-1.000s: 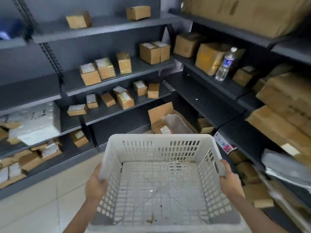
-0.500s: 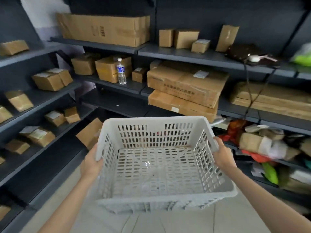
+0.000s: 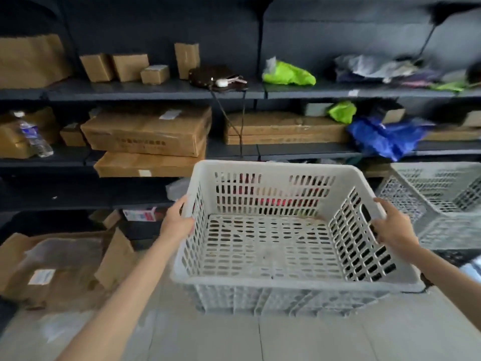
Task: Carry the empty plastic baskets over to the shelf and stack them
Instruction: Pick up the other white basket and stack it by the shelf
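I hold an empty white slotted plastic basket (image 3: 273,246) in front of me, above the floor. My left hand (image 3: 177,221) grips its left rim and my right hand (image 3: 394,225) grips the right rim at the handle hole. A second white basket (image 3: 440,204), also empty and seemingly on top of another one, sits at the right edge beside a low shelf. Dark shelving (image 3: 156,91) fills the wall ahead.
Flat cardboard boxes (image 3: 148,131) lie on the middle shelf, with small boxes above. A water bottle (image 3: 35,138) stands at the left. Green (image 3: 287,74) and blue (image 3: 385,136) bags lie to the right. An open carton (image 3: 59,264) sits on the pale tiled floor.
My view has swung right along the shelving while both hands keep the basket. The corner shelves have left the view and the stacked baskets at the right have come into sight.
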